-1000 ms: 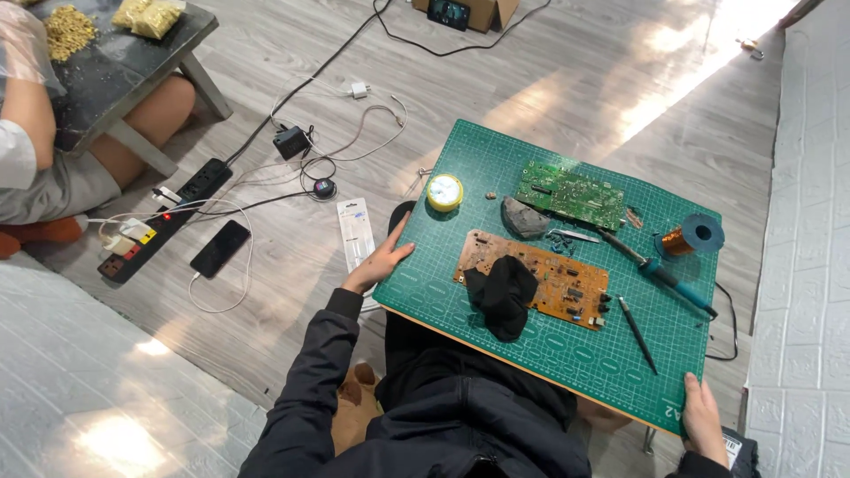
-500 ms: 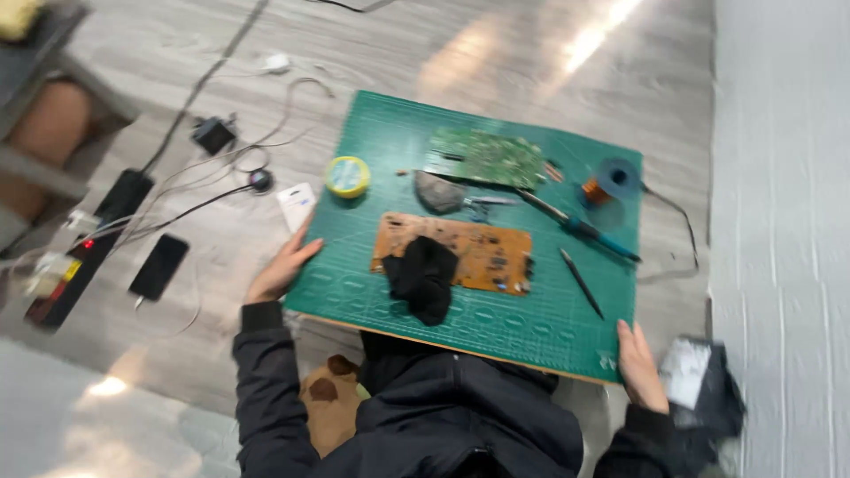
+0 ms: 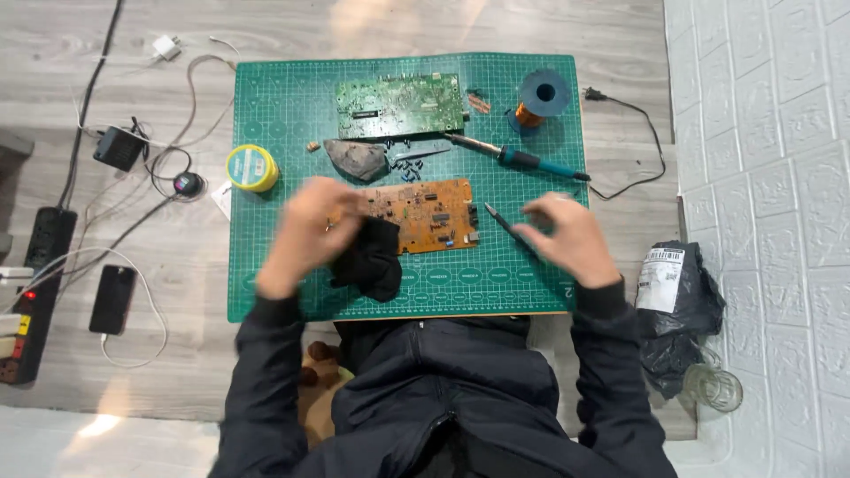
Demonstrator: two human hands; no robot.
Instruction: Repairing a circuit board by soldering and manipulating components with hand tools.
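Observation:
An orange circuit board (image 3: 429, 212) lies in the middle of a green cutting mat (image 3: 283, 115). A black cloth (image 3: 372, 261) covers the board's lower left corner. My left hand (image 3: 310, 232) is motion-blurred, its fingers at the board's left edge just above the cloth. My right hand (image 3: 567, 239) hovers over the mat right of the board, fingers spread over a thin black pen-like tool (image 3: 498, 221). Farther back lie a green circuit board (image 3: 403, 104), a soldering iron (image 3: 518, 159), a blue spool of copper wire (image 3: 542, 93), a yellow tin (image 3: 251, 167) and a grey lump (image 3: 356, 159).
On the floor to the left are a power strip (image 3: 35, 292), a phone (image 3: 113, 299) on a cable, a black adapter (image 3: 119, 148) and loose cords. At the right, by the white wall, are a black bag (image 3: 677, 301) and a glass jar (image 3: 713, 387).
Both hands have come off the mat's side edges onto the mat, the left to the orange board, the right to the pen-like tool. The view has swung to look straight down.

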